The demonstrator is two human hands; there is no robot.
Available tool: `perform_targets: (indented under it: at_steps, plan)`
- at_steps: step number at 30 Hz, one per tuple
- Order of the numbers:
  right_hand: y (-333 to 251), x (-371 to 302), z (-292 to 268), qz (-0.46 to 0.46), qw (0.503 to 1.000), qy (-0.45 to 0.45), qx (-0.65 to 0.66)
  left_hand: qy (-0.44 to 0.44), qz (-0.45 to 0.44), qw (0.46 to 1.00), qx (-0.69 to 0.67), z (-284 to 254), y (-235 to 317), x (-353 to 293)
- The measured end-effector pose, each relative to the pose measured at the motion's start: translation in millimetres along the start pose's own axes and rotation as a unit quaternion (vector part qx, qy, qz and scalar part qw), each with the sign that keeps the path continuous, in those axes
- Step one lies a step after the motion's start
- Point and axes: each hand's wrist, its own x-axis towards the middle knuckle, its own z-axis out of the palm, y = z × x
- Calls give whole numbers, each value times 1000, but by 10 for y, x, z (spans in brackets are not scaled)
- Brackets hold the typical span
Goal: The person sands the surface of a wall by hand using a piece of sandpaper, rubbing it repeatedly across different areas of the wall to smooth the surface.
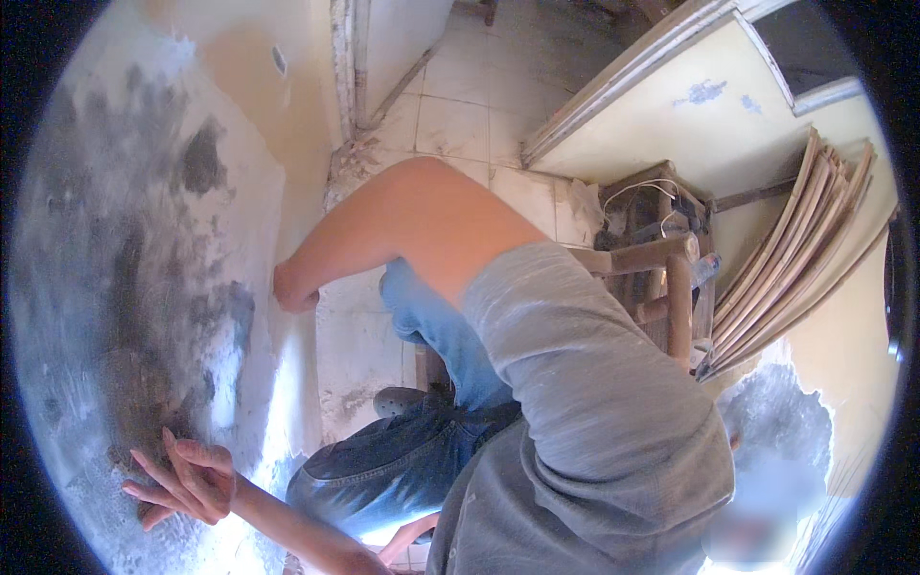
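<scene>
Here's your left hand [187, 484], fingers fanned wide, no tool showing in it, right up at the blotchy grey wall [125, 287]; whether the fingertips touch, I can't tell. Up and to its right, your right hand [295, 289] bends down by the wall's edge, fingers hidden, so no call on its grip. That wall looks part-done to me: grey spreads all around your left hand, yet dark patches [204, 158] sit well above it, and how much is left isn't clear. Beyond your right hand, dusty floor tiles [455, 125]; farther right, wooden furniture [678, 307], then thin strips [791, 249] leaning in a bundle.
</scene>
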Motion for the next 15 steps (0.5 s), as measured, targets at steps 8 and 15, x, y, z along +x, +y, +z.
perform_targets:
  at_steps: [8,15]
  plan:
    - [317,-369,-203,67,995,43,55,-3,-4,1000,0,-8,-40,-28]
    - [332,-547,-264,92,992,78,38,-3,5,1000,26,-57,-59,11]
